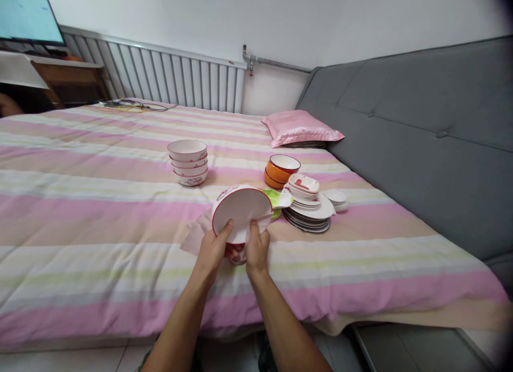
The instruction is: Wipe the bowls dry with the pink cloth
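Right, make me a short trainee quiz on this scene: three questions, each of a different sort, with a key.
1. What do the left hand and right hand hold together?
2. True or false: the pink pillow lies closer to the grey headboard than the stacked white bowls do.
3. The nested bowls just beyond the stacked plates are, on the outside: a) blue; b) orange; c) black.

Key:
1. A white bowl with a red rim, with a pale cloth or paper against it.
2. True.
3. b.
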Action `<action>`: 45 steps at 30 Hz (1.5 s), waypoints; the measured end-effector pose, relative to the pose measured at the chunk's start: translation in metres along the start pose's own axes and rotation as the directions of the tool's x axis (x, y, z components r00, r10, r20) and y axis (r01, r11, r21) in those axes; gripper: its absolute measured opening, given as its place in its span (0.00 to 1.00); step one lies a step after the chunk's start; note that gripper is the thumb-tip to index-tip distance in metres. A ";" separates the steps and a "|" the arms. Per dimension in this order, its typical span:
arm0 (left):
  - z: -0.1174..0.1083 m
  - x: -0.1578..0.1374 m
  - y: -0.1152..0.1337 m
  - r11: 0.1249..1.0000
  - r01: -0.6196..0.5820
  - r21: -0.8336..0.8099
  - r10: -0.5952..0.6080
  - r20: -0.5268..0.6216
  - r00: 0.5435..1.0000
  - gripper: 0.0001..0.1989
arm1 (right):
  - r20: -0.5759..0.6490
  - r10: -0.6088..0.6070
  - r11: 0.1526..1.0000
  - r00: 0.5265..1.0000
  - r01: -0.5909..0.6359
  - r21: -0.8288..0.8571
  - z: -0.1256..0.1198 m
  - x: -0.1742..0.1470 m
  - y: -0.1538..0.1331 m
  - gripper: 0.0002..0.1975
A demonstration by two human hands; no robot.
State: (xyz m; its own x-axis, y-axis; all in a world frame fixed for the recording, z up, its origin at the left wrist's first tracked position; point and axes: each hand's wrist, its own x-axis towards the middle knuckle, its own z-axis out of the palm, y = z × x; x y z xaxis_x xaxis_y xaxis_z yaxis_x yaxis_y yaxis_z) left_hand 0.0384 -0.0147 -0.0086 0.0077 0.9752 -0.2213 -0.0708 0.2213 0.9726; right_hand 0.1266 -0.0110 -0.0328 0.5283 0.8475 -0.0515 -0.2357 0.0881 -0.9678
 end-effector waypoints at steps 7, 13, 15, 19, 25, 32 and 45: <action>-0.020 0.001 0.013 0.955 -0.217 0.203 0.230 -0.045 0.972 0.30 | 0.042 0.007 0.996 0.999 -0.010 0.083 -0.010 0.015 0.014 0.18; -0.020 -0.002 0.018 0.946 -0.290 -0.145 0.300 0.058 0.952 0.29 | 0.085 -0.001 1.000 0.996 -0.002 0.026 -0.009 0.013 0.012 0.18; -0.019 -0.002 0.016 0.945 -0.268 -0.186 0.276 0.020 0.961 0.28 | 0.102 0.002 0.999 0.995 0.002 -0.038 -0.008 0.010 0.010 0.18; -0.017 0.000 0.013 0.914 -0.245 -0.324 0.234 -0.074 0.969 0.26 | 0.155 -0.001 0.991 0.988 0.021 -0.131 -0.008 0.004 0.006 0.19; -0.015 0.003 0.007 0.866 -0.285 -0.411 0.209 -0.221 0.953 0.22 | 0.203 -0.042 0.981 0.978 0.079 -0.180 -0.006 0.000 0.000 0.18; -0.009 0.003 0.003 0.826 -0.391 -0.407 0.269 -0.326 0.906 0.21 | 0.234 -0.034 0.987 0.972 0.069 -0.145 -0.001 -0.004 -0.002 0.18; -0.007 0.003 0.011 0.818 -0.348 -0.458 0.143 -0.424 0.894 0.23 | 0.187 -0.026 1.000 0.982 0.028 -0.007 0.000 -0.009 0.003 0.21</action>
State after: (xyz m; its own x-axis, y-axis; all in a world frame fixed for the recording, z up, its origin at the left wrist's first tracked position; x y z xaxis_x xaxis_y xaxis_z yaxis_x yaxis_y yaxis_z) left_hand 0.0309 -0.0093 0.0013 -0.4260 0.9004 -0.0887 -0.5171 -0.1618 0.8405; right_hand 0.1206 -0.0185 -0.0347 0.3727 0.9277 0.0206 -0.2151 0.1080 -0.9706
